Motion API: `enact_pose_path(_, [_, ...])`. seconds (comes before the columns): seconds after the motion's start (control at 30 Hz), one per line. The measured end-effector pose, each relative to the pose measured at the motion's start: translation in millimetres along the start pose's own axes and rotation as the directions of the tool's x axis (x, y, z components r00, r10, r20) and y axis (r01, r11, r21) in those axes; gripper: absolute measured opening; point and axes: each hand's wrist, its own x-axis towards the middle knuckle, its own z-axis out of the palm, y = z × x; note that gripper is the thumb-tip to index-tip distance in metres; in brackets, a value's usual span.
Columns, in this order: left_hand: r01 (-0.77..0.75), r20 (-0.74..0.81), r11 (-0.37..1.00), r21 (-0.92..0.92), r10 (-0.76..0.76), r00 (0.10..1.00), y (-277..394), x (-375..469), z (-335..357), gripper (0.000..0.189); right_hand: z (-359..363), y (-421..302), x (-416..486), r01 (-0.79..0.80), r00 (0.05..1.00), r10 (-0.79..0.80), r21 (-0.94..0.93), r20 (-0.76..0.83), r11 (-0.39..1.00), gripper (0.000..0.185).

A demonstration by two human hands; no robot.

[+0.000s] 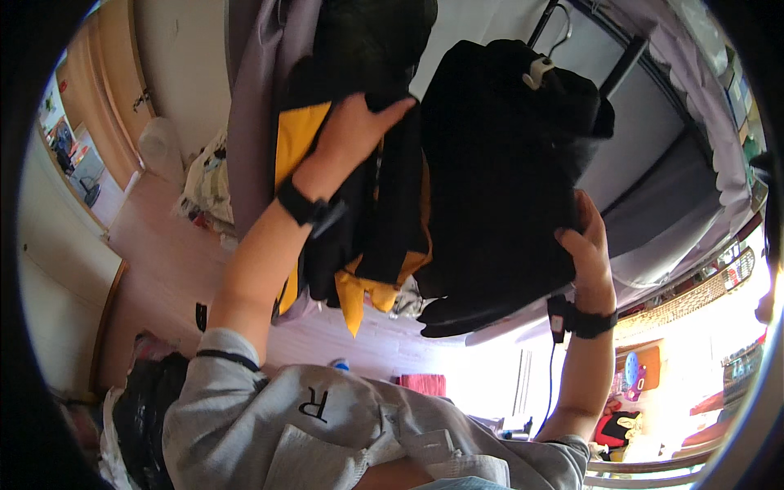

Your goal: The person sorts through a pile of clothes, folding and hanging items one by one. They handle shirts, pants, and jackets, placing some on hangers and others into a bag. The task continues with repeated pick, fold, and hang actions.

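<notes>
A black garment (496, 184) hangs in front of me from a hanger whose metal hook (565, 27) shows at the top; a pale clip-like piece (539, 72) sits near its collar. My right hand (588, 236) grips its right edge, thumb on the front and the other fingers partly hidden. To the left, my left hand (361, 125) lies against dark clothing with yellow panels (299, 138), the thumb stretched toward the black garment. Whether its fingers hold cloth cannot be told. Both wrists wear black bands.
A grey-purple curtain (257, 122) hangs at the left, beside the clothes. Dark metal frame bars (625, 64) and grey fabric stand behind at the right. Bundled cloth (208, 177) lies by the wall. A black plastic bag (150, 416) is at lower left, and a red box-like thing (422, 384) is on the floor.
</notes>
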Motion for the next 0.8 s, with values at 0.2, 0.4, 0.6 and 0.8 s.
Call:
enact_pose_path(0.2, [0.026,0.071,0.976,0.216,-0.043,0.997,10.7,1.0,49.7,0.068,-39.8,9.7,-119.7,-0.165,0.986,0.164,-0.015,-0.024,0.986,0.055])
enact_pose_path(0.4, [-0.079,0.082,0.974,0.210,0.063,0.995,-10.8,-6.3,108.2,0.073,-78.5,1.2,-223.8,-0.323,0.940,0.327,0.058,-0.095,0.945,0.056])
enact_pose_path(0.6, [-0.179,-0.093,0.920,0.347,0.224,0.970,-16.3,14.7,133.1,0.067,-94.9,-20.4,-290.6,-0.483,0.875,0.477,-0.104,-0.082,0.869,0.041])
enact_pose_path(0.8, [-0.174,0.165,0.964,0.199,0.142,0.976,62.1,-24.2,162.7,0.070,-87.4,-11.1,-309.7,-0.463,0.872,0.461,-0.031,0.163,0.886,0.043])
